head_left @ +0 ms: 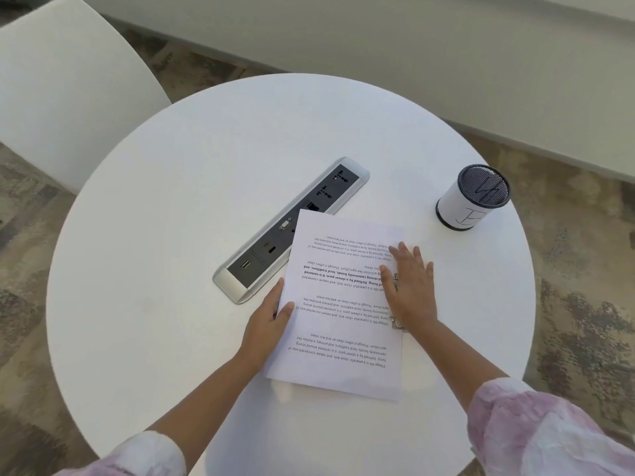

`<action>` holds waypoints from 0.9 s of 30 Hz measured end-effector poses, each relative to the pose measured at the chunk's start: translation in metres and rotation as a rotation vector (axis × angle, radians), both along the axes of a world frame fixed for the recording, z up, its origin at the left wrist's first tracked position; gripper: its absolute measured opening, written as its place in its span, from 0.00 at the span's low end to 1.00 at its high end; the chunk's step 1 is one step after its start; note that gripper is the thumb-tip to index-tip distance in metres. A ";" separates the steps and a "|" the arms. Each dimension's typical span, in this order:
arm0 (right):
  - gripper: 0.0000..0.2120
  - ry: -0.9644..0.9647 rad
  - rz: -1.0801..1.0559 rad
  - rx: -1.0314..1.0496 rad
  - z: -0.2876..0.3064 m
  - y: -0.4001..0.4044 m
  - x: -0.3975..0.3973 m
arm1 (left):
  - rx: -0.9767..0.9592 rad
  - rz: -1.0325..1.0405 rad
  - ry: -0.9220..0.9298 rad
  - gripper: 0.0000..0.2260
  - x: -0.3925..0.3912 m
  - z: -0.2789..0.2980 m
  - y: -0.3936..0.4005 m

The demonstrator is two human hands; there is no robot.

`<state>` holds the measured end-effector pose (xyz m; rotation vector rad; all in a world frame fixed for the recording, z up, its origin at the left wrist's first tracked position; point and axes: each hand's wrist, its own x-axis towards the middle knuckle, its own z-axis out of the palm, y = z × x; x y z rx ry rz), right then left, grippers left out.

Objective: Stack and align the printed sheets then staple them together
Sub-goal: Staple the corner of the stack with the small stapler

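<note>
A stack of white printed sheets (338, 321) lies on the round white table (171, 235), text upside down to me. My left hand (269, 321) grips the stack's left edge, thumb on top. My right hand (409, 286) lies flat with fingers spread over the stack's right edge. Under that hand a small metal stapler (398, 322) peeks out beside the paper, mostly hidden.
A silver and black power socket strip (275, 235) is set into the table, its near end under the paper's top left corner. A white mesh pen cup (472, 197) stands at the right. A white chair (58, 84) is at the far left.
</note>
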<state>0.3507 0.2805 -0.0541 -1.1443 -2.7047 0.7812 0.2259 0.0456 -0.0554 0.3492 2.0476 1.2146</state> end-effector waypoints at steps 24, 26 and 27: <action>0.18 0.034 -0.480 -0.353 0.036 -0.022 0.039 | 0.042 0.003 -0.249 0.19 -0.015 0.033 -0.020; 0.17 0.020 -0.498 -0.362 0.035 -0.027 0.042 | 0.029 -0.003 -0.237 0.19 -0.016 0.033 -0.020; 0.16 0.023 -0.498 -0.369 0.034 -0.028 0.041 | 0.025 -0.007 -0.232 0.19 -0.016 0.033 -0.019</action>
